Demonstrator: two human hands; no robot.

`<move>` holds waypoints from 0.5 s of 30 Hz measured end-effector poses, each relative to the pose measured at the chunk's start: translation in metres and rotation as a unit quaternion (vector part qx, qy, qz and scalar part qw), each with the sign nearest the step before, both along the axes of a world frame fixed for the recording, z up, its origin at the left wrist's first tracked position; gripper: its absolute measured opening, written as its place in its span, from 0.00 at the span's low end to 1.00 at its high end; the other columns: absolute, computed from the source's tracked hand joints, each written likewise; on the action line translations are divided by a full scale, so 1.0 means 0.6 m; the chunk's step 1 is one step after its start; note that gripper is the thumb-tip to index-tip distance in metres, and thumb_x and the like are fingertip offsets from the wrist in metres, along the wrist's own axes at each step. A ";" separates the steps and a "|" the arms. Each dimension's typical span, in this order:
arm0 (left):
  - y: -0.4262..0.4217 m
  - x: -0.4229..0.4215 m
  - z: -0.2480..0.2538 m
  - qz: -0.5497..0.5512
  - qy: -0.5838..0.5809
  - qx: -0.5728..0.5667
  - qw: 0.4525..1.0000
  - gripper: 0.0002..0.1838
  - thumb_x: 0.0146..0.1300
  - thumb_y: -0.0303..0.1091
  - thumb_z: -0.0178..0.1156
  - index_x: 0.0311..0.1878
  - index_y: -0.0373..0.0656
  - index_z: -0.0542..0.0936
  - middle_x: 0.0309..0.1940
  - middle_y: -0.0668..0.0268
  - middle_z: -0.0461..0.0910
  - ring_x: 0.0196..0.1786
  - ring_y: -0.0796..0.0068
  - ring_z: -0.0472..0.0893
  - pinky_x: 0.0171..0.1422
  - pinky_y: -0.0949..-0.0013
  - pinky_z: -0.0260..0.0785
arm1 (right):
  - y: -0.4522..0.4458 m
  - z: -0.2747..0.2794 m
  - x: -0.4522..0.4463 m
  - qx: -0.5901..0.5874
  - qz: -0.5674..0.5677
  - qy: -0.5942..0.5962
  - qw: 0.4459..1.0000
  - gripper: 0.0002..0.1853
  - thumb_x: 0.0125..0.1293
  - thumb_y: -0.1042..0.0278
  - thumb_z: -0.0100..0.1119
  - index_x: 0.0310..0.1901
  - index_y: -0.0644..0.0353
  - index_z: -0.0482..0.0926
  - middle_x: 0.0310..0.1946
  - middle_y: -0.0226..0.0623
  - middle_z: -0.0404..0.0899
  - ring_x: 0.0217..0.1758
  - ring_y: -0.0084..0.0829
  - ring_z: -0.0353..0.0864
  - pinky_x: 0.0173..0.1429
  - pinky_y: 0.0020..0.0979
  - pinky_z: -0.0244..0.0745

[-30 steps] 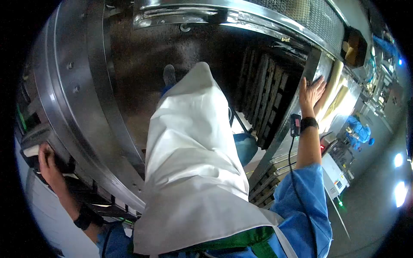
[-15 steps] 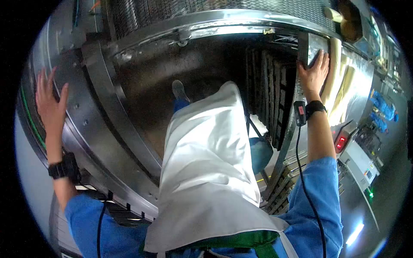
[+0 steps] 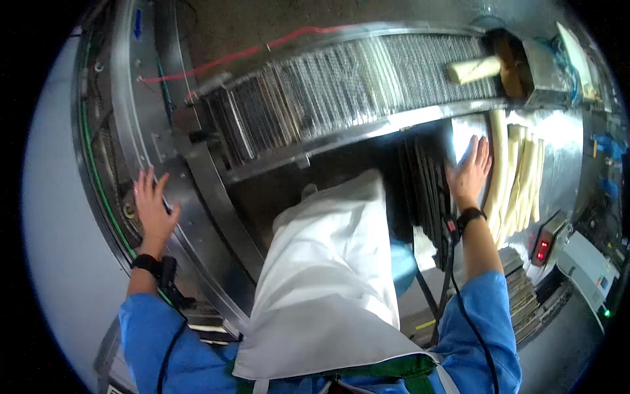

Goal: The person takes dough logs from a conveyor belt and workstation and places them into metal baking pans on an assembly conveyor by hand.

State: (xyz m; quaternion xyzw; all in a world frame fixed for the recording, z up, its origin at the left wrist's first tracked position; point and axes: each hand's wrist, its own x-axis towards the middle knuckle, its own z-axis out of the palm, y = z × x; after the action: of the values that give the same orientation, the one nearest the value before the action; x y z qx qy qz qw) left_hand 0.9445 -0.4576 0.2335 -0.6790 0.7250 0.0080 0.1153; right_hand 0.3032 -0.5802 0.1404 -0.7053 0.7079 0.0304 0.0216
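Observation:
My left hand (image 3: 156,209) lies with its fingers spread on the metal side frame (image 3: 197,217) of the machine at left. On the right, my right hand (image 3: 470,174) rests open and flat at the left edge of a metal table (image 3: 564,154). Just beside it are several long pale rolls (image 3: 499,151) that look like dough, lying side by side. Neither hand holds anything. Both wrists wear black straps with a device and a cable.
Ahead runs a metal mesh conveyor (image 3: 354,82), with another pale roll (image 3: 474,69) at the machine's outlet (image 3: 513,64). A red cord (image 3: 262,54) stretches behind the belt. Dark stacked trays (image 3: 426,184) stand below the table's left edge. A scale with a red display (image 3: 543,249) sits at right.
The view has tilted up, showing more of the conveyor. The pale roll on the belt sticks out farther from the outlet. Both hands stay open on the metal surfaces.

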 end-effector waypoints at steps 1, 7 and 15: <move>-0.006 -0.003 0.005 0.012 0.019 0.008 1.000 0.33 0.44 0.38 0.61 0.58 0.46 0.70 0.69 0.58 0.56 0.73 0.51 0.50 0.75 0.44 0.38 | 0.000 0.000 0.000 0.003 -0.001 0.004 1.000 0.54 0.46 0.61 0.68 0.72 0.55 0.44 0.73 0.45 0.42 0.77 0.43 0.39 0.75 0.48 0.37; -0.011 -0.005 0.012 0.033 0.050 0.033 0.998 0.32 0.43 0.40 0.63 0.56 0.45 0.72 0.68 0.55 0.57 0.71 0.48 0.52 0.74 0.43 0.39 | -0.002 -0.003 0.005 0.013 -0.024 0.049 0.998 0.52 0.47 0.61 0.68 0.71 0.56 0.45 0.72 0.46 0.43 0.76 0.43 0.39 0.76 0.46 0.37; -0.009 -0.006 0.019 0.031 0.067 0.066 0.995 0.27 0.44 0.43 0.63 0.50 0.44 0.76 0.64 0.54 0.62 0.69 0.48 0.55 0.72 0.43 0.41 | -0.001 0.015 0.021 0.018 -0.044 0.054 0.997 0.56 0.42 0.66 0.71 0.71 0.58 0.45 0.72 0.48 0.43 0.76 0.45 0.40 0.76 0.46 0.38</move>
State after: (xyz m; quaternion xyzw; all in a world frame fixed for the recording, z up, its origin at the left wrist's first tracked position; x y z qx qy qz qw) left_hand 0.9409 -0.4627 0.2451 -0.6899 0.7077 0.1050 0.1106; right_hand 0.3156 -0.5810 0.1492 -0.6702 0.7378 0.0804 -0.0026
